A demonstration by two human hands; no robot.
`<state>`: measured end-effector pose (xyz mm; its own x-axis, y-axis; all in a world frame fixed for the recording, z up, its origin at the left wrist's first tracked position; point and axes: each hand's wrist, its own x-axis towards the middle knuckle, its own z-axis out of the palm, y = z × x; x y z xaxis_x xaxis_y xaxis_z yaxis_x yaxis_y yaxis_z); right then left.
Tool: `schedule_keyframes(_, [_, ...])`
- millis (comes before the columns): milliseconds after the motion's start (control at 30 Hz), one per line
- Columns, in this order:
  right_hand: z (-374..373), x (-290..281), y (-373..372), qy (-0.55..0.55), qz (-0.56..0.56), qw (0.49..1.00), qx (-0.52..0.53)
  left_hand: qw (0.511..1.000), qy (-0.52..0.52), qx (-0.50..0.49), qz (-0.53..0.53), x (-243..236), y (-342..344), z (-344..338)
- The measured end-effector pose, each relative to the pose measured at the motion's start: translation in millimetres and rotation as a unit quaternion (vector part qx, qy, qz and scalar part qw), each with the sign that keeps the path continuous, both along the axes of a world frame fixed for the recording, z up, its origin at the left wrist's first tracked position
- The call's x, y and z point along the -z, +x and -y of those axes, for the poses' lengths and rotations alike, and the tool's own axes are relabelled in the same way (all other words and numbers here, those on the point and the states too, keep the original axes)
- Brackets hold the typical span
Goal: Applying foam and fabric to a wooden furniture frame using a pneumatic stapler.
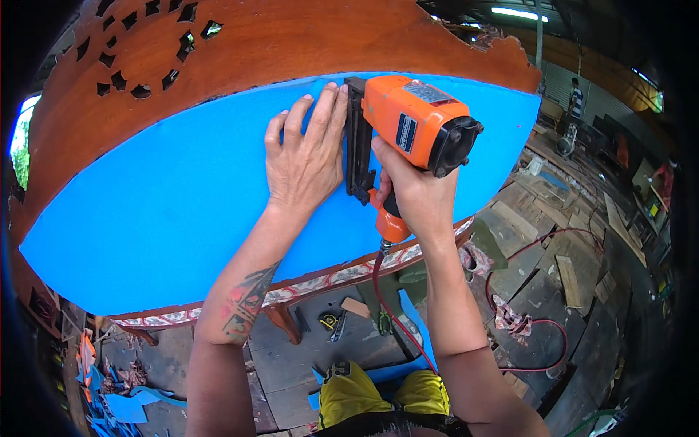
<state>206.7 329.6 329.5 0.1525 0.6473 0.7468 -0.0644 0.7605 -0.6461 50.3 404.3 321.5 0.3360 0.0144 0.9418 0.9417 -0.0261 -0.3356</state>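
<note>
My right hand (413,191) grips the handle of an orange pneumatic staple gun (415,124), whose black nose presses against the top edge of a bright blue foam sheet (167,211). My left hand (306,149) lies flat on the blue foam just left of the gun's black magazine, fingers spread toward the carved brown wooden frame (240,51). A red air hose (393,306) hangs from the gun's handle down past my legs in yellow shorts.
A patterned fabric strip (320,280) edges the lower side of the seat. Blue foam scraps (124,404) lie on the floor at lower left. Small tools (335,324) and wooden offcuts (568,280) rest on the plank floor. A person (575,98) stands far back right.
</note>
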Motion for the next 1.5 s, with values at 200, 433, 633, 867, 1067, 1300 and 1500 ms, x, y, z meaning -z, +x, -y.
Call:
schedule_keyframes(200, [-4.1, -3.9, -7.2, 0.043, 0.008, 0.998, 0.038, 1.000, 0.014, 0.005, -0.012, -2.1, -4.1, -0.1])
schedule_keyframes(433, [-0.4, 1.0, -6.8, 0.009, 0.021, 0.998, 0.051, 0.999, 0.009, 0.037, -0.017, -2.1, -8.1, 2.7])
schedule_keyframes(633, [1.9, 5.3, -15.5, 0.052, -0.016, 0.998, -0.005, 0.999, -0.010, 0.041, -0.023, -2.0, -13.3, 5.8])
schedule_keyframes(867, [3.5, -2.1, -18.1, -0.015, 0.025, 1.000, 0.011, 0.998, -0.011, 0.052, -0.036, -2.5, -20.1, 4.9])
schedule_keyframes(1067, [-4.4, -1.1, -27.3, 0.037, 0.013, 0.998, 0.038, 0.996, -0.032, 0.072, -0.033, -1.0, -21.5, 3.4])
schedule_keyframes(1300, [19.9, 34.5, -12.5, -0.013, -0.042, 0.998, 0.034, 0.998, -0.013, 0.054, -0.036, -2.0, -20.5, 6.9])
schedule_keyframes(1500, [40.6, 99.8, -1.3, -0.092, -0.121, 0.988, -0.037, 0.999, 0.007, 0.048, -0.009, -21.9, -25.1, 20.8])
